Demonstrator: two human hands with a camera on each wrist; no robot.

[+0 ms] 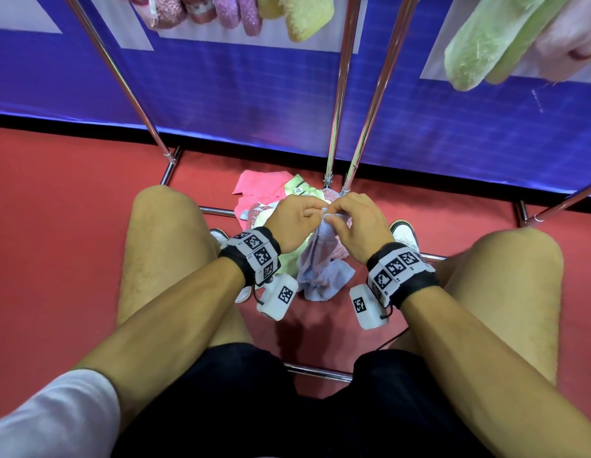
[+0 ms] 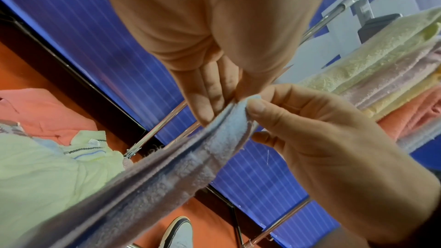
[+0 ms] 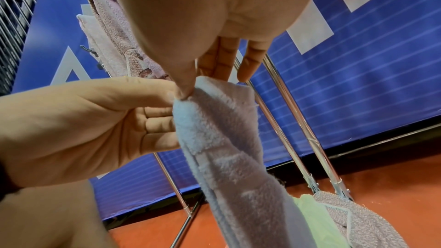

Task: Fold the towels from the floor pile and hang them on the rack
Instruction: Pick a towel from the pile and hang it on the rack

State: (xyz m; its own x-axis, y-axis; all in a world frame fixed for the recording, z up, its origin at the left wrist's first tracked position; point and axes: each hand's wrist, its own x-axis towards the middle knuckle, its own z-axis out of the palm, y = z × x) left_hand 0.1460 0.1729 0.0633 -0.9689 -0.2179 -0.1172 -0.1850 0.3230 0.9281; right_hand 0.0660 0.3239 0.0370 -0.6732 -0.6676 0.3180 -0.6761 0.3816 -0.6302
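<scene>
A light blue towel (image 1: 320, 266) hangs bunched between my knees, its lower end on the red floor. My left hand (image 1: 315, 211) and right hand (image 1: 332, 215) meet at its top edge, each pinching it between thumb and fingers. In the left wrist view my left hand (image 2: 214, 108) pinches the blue towel (image 2: 167, 167), with the right hand's thumb (image 2: 255, 107) on the same edge. The right wrist view shows my right hand (image 3: 190, 88) pinching the towel (image 3: 226, 148) next to the left hand (image 3: 133, 112). Behind it lies the floor pile (image 1: 271, 193) of pink, pale green and mauve towels.
Chrome rack poles (image 1: 342, 94) rise from a floor frame (image 1: 218, 211) around the pile. Folded towels (image 1: 241, 14) hang along the top, with green ones (image 1: 479, 51) at the upper right. A blue banner wall (image 1: 221, 104) stands close behind. White shoes (image 1: 403, 231) flank the pile.
</scene>
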